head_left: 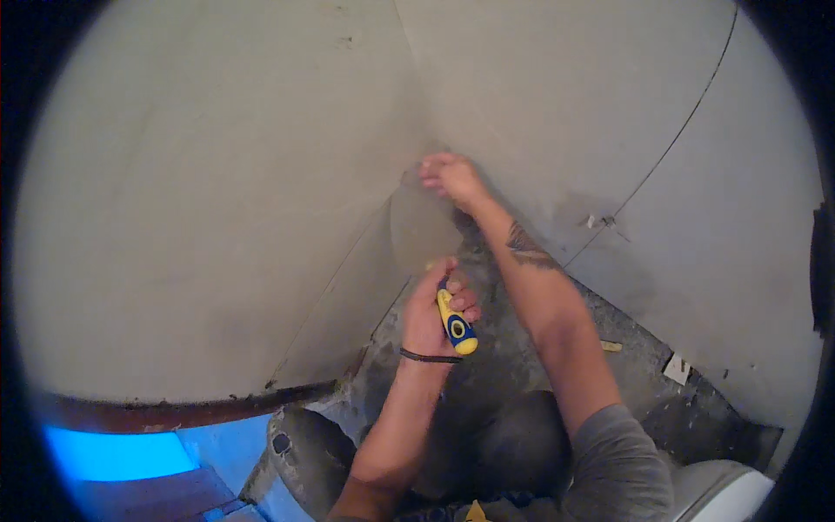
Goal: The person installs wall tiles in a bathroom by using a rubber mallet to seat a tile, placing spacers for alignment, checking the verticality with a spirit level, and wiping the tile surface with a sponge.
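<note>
My left hand (435, 300) is closed around a yellow-and-blue tool handle (457, 322), angled upward toward the corner; I cannot clearly make out the tool's working end. Higher up, my right hand (452, 178) reaches to the corner where pale grey panels meet, its fingers loosely bent and slightly apart, at the upper edge of a smoother grey patch (422, 222). Whether the fingertips touch that surface is hard to tell. A thin seam runs down the left panel (217, 200), and a dark curved line crosses the right panel (661, 174).
Below the panels is a stained grey floor (626, 391), with a small white card (677, 368) and a short yellow strip (611, 345) along the right edge. A brown beam (156, 413) borders a bright blue area at lower left. A white rounded object (713, 487) sits at bottom right.
</note>
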